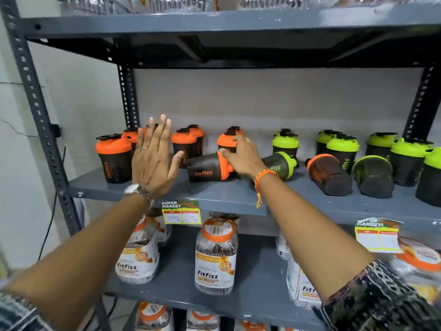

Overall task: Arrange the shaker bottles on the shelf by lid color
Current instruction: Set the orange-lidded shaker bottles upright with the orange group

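Dark shaker bottles stand on the grey middle shelf (214, 199). Orange-lidded ones (114, 156) are grouped at the left, green-lidded ones (343, 149) at the right. An orange-lidded bottle (206, 168) lies on its side in the middle; my right hand (243, 157) grips its lid end. My left hand (154, 158) is raised flat with fingers spread in front of the orange group, holding nothing. Behind my right wrist lies a green-lidded bottle (281, 164). Further right, another orange-lidded bottle (330, 174) and a green-lidded one (373, 175) also lie on their sides.
Slotted steel uprights (35, 111) frame the rack, with a wall at the left. A price tag (181, 212) hangs on the shelf edge and a second tag (377, 235) at the right. Clear fitfizz jars (216, 256) with orange lids fill the shelf below.
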Available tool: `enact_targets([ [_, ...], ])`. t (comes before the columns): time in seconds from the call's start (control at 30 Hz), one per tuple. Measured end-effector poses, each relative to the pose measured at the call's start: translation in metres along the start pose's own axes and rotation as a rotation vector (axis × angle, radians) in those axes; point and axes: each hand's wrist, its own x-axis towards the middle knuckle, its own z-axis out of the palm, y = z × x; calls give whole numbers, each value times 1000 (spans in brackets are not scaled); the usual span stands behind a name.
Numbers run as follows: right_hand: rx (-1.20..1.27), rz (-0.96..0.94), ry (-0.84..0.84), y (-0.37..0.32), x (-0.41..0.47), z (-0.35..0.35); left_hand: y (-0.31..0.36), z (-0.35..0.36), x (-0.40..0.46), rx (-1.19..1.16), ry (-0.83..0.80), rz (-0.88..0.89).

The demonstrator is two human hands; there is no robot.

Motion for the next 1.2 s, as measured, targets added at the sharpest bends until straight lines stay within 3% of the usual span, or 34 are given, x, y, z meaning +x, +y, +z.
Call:
enact_targets([
  [0.13,-59,122,-191,-1,-1,18,-23,10,-39,13,-42,-42],
  [0.27,81,237,-227,7,-2,37,-50,20,-76,-78,-63,-86],
  [0.5,381,300,-85,10,-9,56,-85,22,-117,-104,-200,-112],
  [0.63,538,312,25,1,-19,59,-83,17,-115,-116,-191,-133],
  [0.8,706,277,104,-25,-18,56,-87,22,-119,-130,-209,-124],
  [0.97,504,110,171,-54,-5,55,-86,20,-118,-143,-218,-140],
  [1.2,306,-151,12,-79,5,67,-84,17,-117,-147,-232,-167],
])
